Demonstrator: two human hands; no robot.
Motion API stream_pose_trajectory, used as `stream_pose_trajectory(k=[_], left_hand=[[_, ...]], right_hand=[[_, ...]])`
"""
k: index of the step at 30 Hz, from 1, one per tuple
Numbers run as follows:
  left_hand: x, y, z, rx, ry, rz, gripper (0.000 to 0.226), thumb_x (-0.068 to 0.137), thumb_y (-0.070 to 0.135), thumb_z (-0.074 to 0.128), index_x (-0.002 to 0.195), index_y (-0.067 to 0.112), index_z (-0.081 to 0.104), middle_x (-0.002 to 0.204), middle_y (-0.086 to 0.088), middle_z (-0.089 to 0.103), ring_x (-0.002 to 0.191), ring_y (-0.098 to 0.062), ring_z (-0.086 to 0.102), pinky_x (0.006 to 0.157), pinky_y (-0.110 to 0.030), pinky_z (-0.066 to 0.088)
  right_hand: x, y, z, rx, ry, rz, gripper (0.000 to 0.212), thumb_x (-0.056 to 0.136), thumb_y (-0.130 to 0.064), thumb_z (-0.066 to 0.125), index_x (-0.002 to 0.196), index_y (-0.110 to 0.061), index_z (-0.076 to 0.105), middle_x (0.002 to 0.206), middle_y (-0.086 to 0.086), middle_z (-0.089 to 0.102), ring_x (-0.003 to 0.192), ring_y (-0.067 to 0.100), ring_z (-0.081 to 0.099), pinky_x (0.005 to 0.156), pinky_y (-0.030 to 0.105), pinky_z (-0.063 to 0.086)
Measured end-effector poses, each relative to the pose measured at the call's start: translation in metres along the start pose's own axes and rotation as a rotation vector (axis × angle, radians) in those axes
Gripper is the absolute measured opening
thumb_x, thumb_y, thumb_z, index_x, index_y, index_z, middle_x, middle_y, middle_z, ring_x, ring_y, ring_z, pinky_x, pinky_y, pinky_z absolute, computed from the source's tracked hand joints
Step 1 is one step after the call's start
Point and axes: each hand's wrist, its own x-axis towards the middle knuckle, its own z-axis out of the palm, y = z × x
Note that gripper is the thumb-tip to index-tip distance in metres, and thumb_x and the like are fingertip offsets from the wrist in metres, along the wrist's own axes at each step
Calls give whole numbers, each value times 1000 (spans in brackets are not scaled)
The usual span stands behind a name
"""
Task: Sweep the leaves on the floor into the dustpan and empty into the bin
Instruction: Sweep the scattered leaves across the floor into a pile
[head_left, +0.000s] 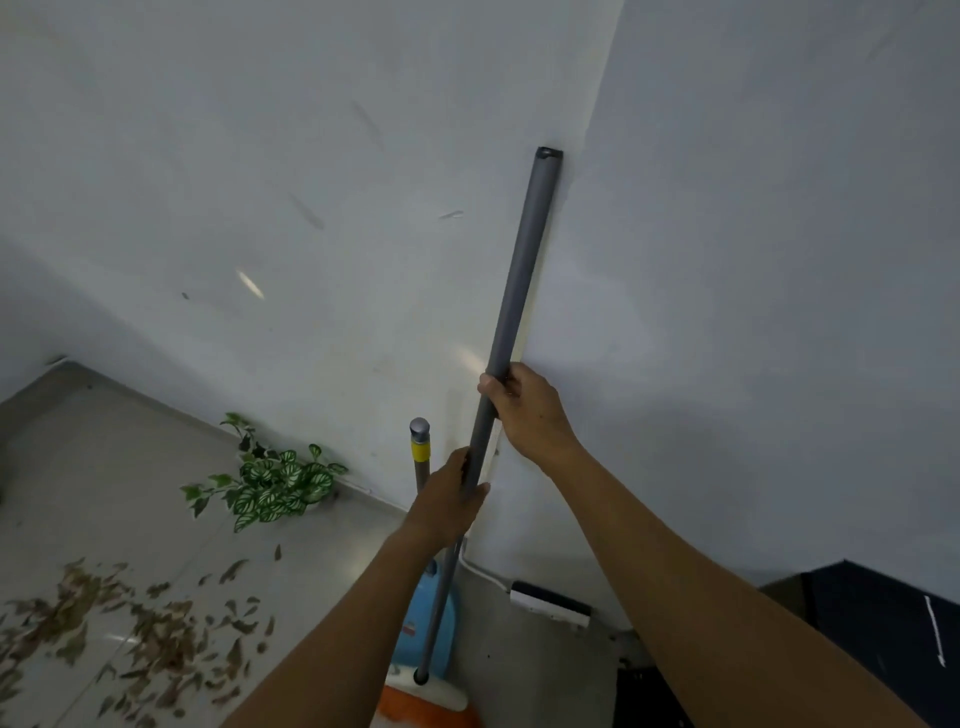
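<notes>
Broom handle (519, 270) in tight grip of left hand (449, 499), low, and right hand (524, 410), higher up.

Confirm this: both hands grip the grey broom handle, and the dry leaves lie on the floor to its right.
Wrong on one point. The left hand and right hand do grip the broom handle, but the leaves lie on the floor to its left, not its right; the head view shows it.
</notes>
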Motion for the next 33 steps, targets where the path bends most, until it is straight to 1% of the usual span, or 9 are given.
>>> stream_pose_trajectory(k=[3,7,13,15,17,20,28,31,33], left_hand=[[1,-10,9,-14,72,-20,23,95,20,51,116,11,46,91,0,57,78,-12,54,70,-17,41],[-7,-21,15,-66,190,0,12,95,16,50,106,11,51,87,-6,61,73,-17,55,62,-15,40],[-47,-36,6,-122,132,93,13,94,13,54,105,6,58,98,-9,68,87,-22,64,70,-11,45],[-66,-39,-4,-154,152,125,16,94,12,53,107,5,58,98,-9,67,85,-19,62,71,-12,46],[-84,-44,-20,-182,159,144,16,93,13,53,106,5,58,91,-10,66,81,-21,61,74,-28,50],[-118,-55,-51,-192,164,152,21,92,21,53,107,6,57,89,-12,64,85,-31,61,78,-41,51],[-242,-107,-124,-164,315,121,14,94,17,52,106,23,53,101,-7,65,92,-19,62,84,-33,51],[-294,-135,-144,-152,398,41,8,91,16,52,98,15,53,90,-14,62,79,-29,60,73,-41,50],[-330,-156,-155,-142,460,11,2,91,16,51,93,16,51,75,-7,57,64,-23,54,62,-34,43]], right_hand=[[3,4,2,6,-6,-43,30,95,-33,51,109,-8,59,105,8,67,96,23,65,87,35,56],[-3,1,4,9,-40,-89,30,94,-34,52,106,-8,59,101,8,68,92,23,66,84,34,57],[-35,-41,12,172,79,-128,34,91,-35,58,81,-3,59,75,11,65,64,8,62,55,8,45],[-46,-66,20,272,14,-109,34,90,-34,58,67,-9,56,62,4,62,57,9,62,60,17,51],[-63,-88,32,385,-74,-90,36,89,-30,59,59,-14,50,50,1,54,47,16,55,60,32,53],[-93,-121,58,537,-133,-52,33,87,-17,61,59,-16,44,44,-2,36,39,14,32,46,29,35],[-196,-201,151,627,-191,-120,37,83,-11,56,53,-18,34,41,-5,29,38,12,24,44,27,24],[-242,-224,191,651,-218,-109,36,82,-11,55,54,-18,34,41,-5,29,37,11,24,42,25,25],[-274,-237,218,663,-242,-93,34,82,-11,55,55,-18,35,42,-5,30,37,11,25,42,25,26]])
